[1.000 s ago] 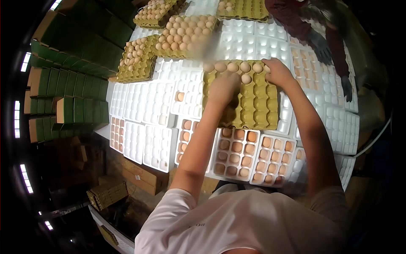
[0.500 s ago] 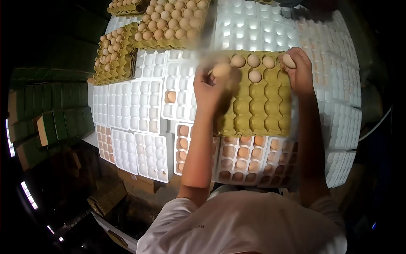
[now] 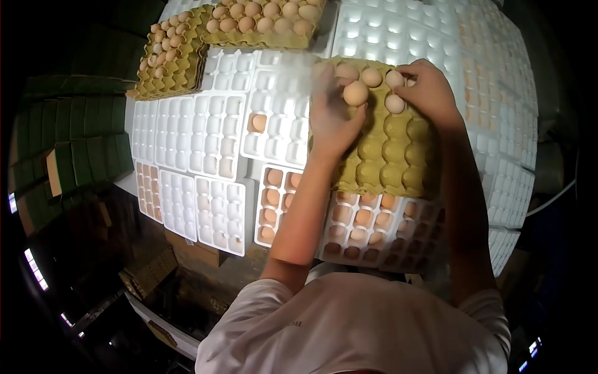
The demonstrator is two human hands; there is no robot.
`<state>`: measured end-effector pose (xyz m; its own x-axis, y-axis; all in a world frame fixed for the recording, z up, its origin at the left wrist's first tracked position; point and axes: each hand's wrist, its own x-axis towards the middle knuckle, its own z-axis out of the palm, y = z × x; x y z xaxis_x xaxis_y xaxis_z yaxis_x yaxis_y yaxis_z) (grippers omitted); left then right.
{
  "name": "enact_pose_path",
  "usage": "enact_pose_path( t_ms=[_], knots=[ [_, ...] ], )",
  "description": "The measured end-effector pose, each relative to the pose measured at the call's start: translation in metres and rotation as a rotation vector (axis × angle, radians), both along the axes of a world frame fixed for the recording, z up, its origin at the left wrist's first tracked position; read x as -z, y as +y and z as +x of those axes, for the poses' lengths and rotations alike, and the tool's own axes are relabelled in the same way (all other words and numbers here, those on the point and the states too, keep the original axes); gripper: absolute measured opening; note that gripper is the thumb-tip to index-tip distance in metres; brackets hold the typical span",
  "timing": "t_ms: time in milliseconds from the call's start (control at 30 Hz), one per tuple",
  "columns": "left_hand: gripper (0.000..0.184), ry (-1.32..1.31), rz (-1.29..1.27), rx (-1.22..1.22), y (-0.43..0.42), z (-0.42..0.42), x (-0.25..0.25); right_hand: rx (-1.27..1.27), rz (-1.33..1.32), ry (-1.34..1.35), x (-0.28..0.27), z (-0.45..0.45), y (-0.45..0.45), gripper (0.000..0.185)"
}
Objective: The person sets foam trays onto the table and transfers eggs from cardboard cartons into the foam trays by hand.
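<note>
A yellow-green pulp egg tray (image 3: 374, 153) lies over white trays in front of me, with several eggs along its far end. My left hand (image 3: 335, 118), partly blurred, is over the tray's left side and closed round an egg (image 3: 355, 93). Over the far right of the tray, my right hand (image 3: 427, 90) has its thumb and fingers pinched on a pale egg (image 3: 394, 79). Another egg (image 3: 395, 104) sits in a cup just below it. The cups nearer to me hold no eggs.
Pulp trays with many eggs (image 3: 265, 38) and a smaller stack (image 3: 174, 53) stand at the back left. White trays (image 3: 215, 134) cover the table, one with a single egg (image 3: 256, 123). Filled white trays (image 3: 361, 227) lie near my body. Green-sided boxes (image 3: 87, 165) stand at left.
My left hand has moved from the tray's cups to hold an egg up above them. My right hand has moved inward from the tray's far right corner. The co-worker's arms have left the view.
</note>
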<state>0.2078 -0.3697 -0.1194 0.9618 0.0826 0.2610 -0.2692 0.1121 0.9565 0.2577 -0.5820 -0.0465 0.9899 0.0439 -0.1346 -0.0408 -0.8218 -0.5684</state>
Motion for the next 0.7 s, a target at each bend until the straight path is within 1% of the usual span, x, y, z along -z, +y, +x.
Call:
enact_pose_path(
  t_ms=[67, 167, 200, 267, 300, 333, 367, 400, 500, 533, 633, 667, 700],
  knots=[
    [0.090, -0.006, -0.026, 0.016, 0.000, 0.001, -0.002, 0.005, 0.267, -0.097, 0.013, -0.010, -0.011, 0.036],
    [0.088, -0.012, -0.055, 0.047, 0.002, 0.001, -0.005, 0.044, 0.389, -0.229, 0.026, -0.022, -0.007, 0.037],
    [0.088, 0.004, -0.018, 0.036, 0.003, -0.003, 0.000, 0.071, 0.452, -0.214, 0.016, -0.030, -0.003, 0.039],
    [0.087, -0.026, 0.055, 0.017, 0.003, 0.001, 0.009, 0.223, 0.638, -0.252, 0.034, -0.042, -0.002, 0.041],
    [0.071, -0.022, 0.072, -0.038, 0.002, 0.001, -0.001, 0.265, 0.787, -0.247, 0.050, -0.047, -0.005, 0.041],
    [0.070, -0.046, 0.149, -0.077, 0.003, 0.002, -0.003, 0.325, 0.817, -0.279, 0.060, -0.053, -0.002, 0.041],
    [0.067, 0.016, 0.173, -0.084, 0.003, 0.002, -0.007, 0.325, 0.732, -0.342, 0.071, -0.058, -0.001, 0.039],
    [0.063, 0.019, 0.199, -0.126, 0.000, 0.000, -0.026, 0.276, 0.532, -0.368, 0.058, -0.064, 0.000, 0.036],
    [0.059, 0.187, 0.274, -0.081, 0.002, 0.003, -0.035, 0.232, 0.560, -0.469, 0.044, -0.066, 0.009, 0.035],
    [0.056, 0.163, 0.250, -0.074, 0.002, 0.006, -0.033, 0.227, 0.561, -0.467, 0.047, -0.066, 0.007, 0.036],
    [0.058, 0.266, 0.130, 0.046, 0.003, 0.024, -0.032, 0.291, 0.612, -0.455, 0.059, -0.063, 0.004, 0.035],
    [0.058, 0.293, 0.095, 0.045, 0.002, 0.031, -0.026, 0.288, 0.600, -0.455, 0.060, -0.064, 0.005, 0.035],
    [0.058, 0.317, 0.058, 0.012, -0.003, 0.040, -0.031, 0.270, 0.587, -0.472, 0.059, -0.064, 0.007, 0.035]
  ],
)
